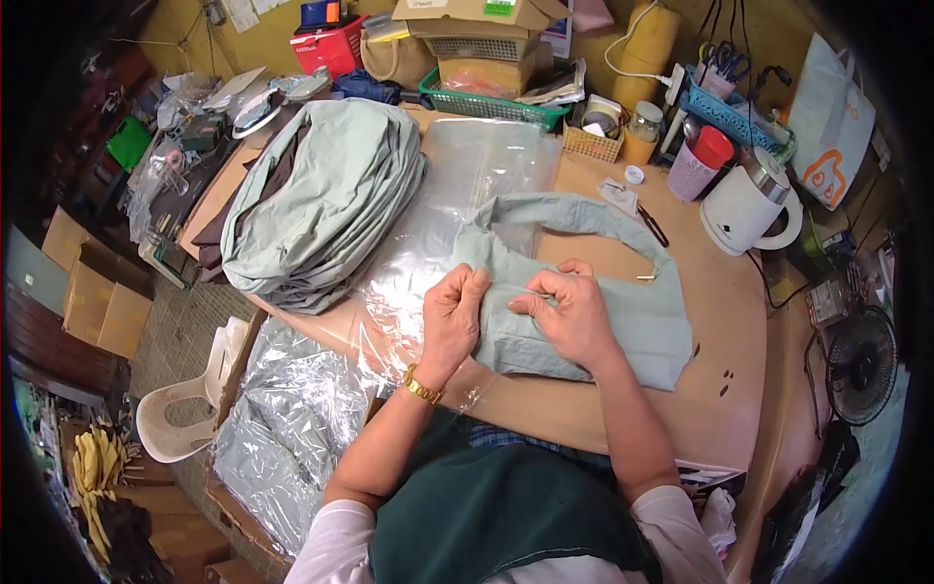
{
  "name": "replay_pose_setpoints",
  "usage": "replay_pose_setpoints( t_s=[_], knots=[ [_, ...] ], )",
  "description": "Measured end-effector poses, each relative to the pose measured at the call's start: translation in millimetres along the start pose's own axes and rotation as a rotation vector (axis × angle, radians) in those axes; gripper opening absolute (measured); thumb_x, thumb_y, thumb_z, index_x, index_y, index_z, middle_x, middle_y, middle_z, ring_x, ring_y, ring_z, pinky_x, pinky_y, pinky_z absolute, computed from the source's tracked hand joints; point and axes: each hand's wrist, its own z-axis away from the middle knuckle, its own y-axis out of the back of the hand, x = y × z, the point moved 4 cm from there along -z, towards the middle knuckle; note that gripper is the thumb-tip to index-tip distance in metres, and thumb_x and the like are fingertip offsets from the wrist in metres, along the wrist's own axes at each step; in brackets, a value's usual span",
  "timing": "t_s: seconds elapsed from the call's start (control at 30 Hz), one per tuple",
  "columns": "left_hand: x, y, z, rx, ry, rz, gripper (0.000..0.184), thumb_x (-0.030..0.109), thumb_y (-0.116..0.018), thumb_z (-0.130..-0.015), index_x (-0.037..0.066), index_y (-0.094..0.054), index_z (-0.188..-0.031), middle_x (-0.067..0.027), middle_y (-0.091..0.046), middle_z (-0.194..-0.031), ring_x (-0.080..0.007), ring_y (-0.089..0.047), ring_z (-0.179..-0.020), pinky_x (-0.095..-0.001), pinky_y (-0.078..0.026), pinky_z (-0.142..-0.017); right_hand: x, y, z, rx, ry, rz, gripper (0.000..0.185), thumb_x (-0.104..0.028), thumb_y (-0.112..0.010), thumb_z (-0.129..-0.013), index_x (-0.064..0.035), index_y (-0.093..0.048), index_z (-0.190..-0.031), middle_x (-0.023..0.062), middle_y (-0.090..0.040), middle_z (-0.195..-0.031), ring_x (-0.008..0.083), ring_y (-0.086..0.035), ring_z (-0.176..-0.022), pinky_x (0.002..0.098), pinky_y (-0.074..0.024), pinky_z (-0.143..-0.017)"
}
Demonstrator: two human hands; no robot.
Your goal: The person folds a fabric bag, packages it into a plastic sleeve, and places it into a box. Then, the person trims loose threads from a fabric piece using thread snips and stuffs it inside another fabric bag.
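Observation:
A pale grey-green cloth piece (642,336) with a curved strap-like loop lies on the brown table (715,389) in front of me. My left hand (454,313) pinches its left part between thumb and fingers. A short way to the right, my right hand (569,313) has its fingers curled and closed on the same cloth, which wrinkles between the two hands. Clear plastic sheets or bags (486,161) spread flat behind and left of the cloth, partly under it. Farther left rises a large folded pile of similar cloth (331,185).
Plastic-wrapped cloth (292,428) sits low at the left, beside a pale plastic chair (185,414). A white kettle (744,209), a pink cup (693,170) and a black-handled tool (654,229) stand or lie right. A green basket (486,105) lines the back; a fan (861,365) is far right.

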Motion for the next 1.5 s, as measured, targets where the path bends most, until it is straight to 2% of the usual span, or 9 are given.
replay_pose_setpoints(
  t_s=[0.13, 0.27, 0.4, 0.43, 0.53, 0.97, 1.13, 1.33, 1.5],
  knots=[
    [20, 22, 14, 0.41, -0.27, -0.028, 0.028, 0.012, -0.055, -0.098, 0.004, -0.047, -0.072, 0.0058, -0.041, -0.068, -0.0042, -0.036, -0.065, -0.0221, -0.037, -0.061, 4, 10, 5, 0.252, 0.057, 0.074, 0.015, -0.02, -0.068, -0.086, -0.0087, -0.066, -0.077, 0.0025, -0.056, -0.059, 0.0222, -0.053, -0.058, 0.0395, -0.036, -0.09],
    [-17, 14, 58, -0.277, 0.374, -0.017, 0.017, 0.014, -0.062, -0.094, 0.001, -0.058, -0.084, 0.0012, -0.058, -0.078, -0.0039, -0.05, -0.07, -0.0198, -0.043, -0.064, 11, 11, 8, 0.315, 0.011, 0.129, 0.013, -0.02, -0.067, -0.087, -0.009, -0.067, -0.082, 0.0034, -0.055, -0.058, 0.0229, -0.053, -0.059, 0.0403, -0.036, -0.087],
    [-33, 3, 57, -0.154, 0.467, 0.289, 0.016, 0.018, -0.066, -0.093, 0.003, -0.062, -0.09, -0.0009, -0.064, -0.085, -0.0044, -0.058, -0.079, -0.0204, -0.049, -0.073, -14, 9, 2, 0.296, 0.028, 0.146, 0.015, -0.023, -0.068, -0.086, -0.0079, -0.067, -0.084, 0.0061, -0.058, -0.06, 0.0236, -0.052, -0.06, 0.038, -0.037, -0.082],
    [-33, -6, 55, -0.144, 0.433, 0.497, 0.013, 0.016, -0.068, -0.091, 0.007, -0.059, -0.087, 0.0011, -0.062, -0.076, -0.0029, -0.054, -0.065, -0.0187, -0.044, -0.058, -16, 6, 1, 0.221, -0.036, 0.157, 0.016, -0.023, -0.069, -0.086, -0.0073, -0.067, -0.083, 0.0072, -0.06, -0.062, 0.0237, -0.052, -0.06, 0.037, -0.0374, -0.081],
    [-30, -14, 50, -0.035, 0.413, 0.657, 0.013, 0.014, -0.068, -0.091, 0.007, -0.058, -0.088, 0.0012, -0.062, -0.076, -0.0029, -0.053, -0.066, -0.0182, -0.043, -0.06, -11, 5, 0, 0.358, 0.03, 0.23, 0.018, -0.024, -0.07, -0.085, -0.0074, -0.067, -0.081, 0.0086, -0.063, -0.063, 0.024, -0.051, -0.058, 0.0361, -0.0378, -0.079],
    [-64, 6, 64, 0.101, 0.547, 0.561, 0.016, 0.014, -0.075, -0.085, 0.007, -0.061, -0.081, 0.003, -0.06, -0.072, -0.0031, -0.052, -0.064, -0.0184, -0.04, -0.056, -2, -3, -1, 0.458, 0.263, 0.323, 0.012, -0.019, -0.07, -0.085, -0.0104, -0.066, -0.078, 0.0018, -0.059, -0.055, 0.0203, -0.05, -0.048, 0.0364, -0.0334, -0.077],
    [-33, 8, 61, -0.007, 0.331, 0.169, 0.015, 0.005, -0.072, -0.085, 0.006, -0.058, -0.083, 0.003, -0.057, -0.071, -0.0058, -0.055, -0.065, -0.02, -0.046, -0.062, 9, 3, -1, 0.421, 0.122, 0.271, 0.013, -0.016, -0.07, -0.084, -0.0081, -0.065, -0.076, 0.0035, -0.056, -0.056, 0.0226, -0.049, -0.05, 0.0351, -0.0349, -0.076],
    [-40, 6, 63, 0.004, 0.222, 0.506, 0.03, -0.006, -0.071, -0.082, 0.004, -0.052, -0.103, -0.0016, -0.062, -0.088, -0.0079, -0.061, -0.078, -0.0197, -0.05, -0.072, 12, 4, -13, 0.217, -0.094, -0.2, 0.013, -0.016, -0.069, -0.083, -0.005, -0.064, -0.081, 0.0077, -0.059, -0.075, 0.0253, -0.052, -0.067, 0.0355, -0.0367, -0.08],
    [-31, 2, 66, 0.111, 0.389, 0.625, 0.024, -0.001, -0.07, -0.085, 0.003, -0.053, -0.102, -0.0031, -0.063, -0.082, -0.0095, -0.063, -0.078, -0.0204, -0.052, -0.07, -9, 8, -13, 0.406, 0.067, 0.154, 0.016, -0.019, -0.07, -0.084, -0.0059, -0.061, -0.08, 0.0065, -0.056, -0.072, 0.0253, -0.051, -0.067, 0.0348, -0.0361, -0.078]
  ],
)
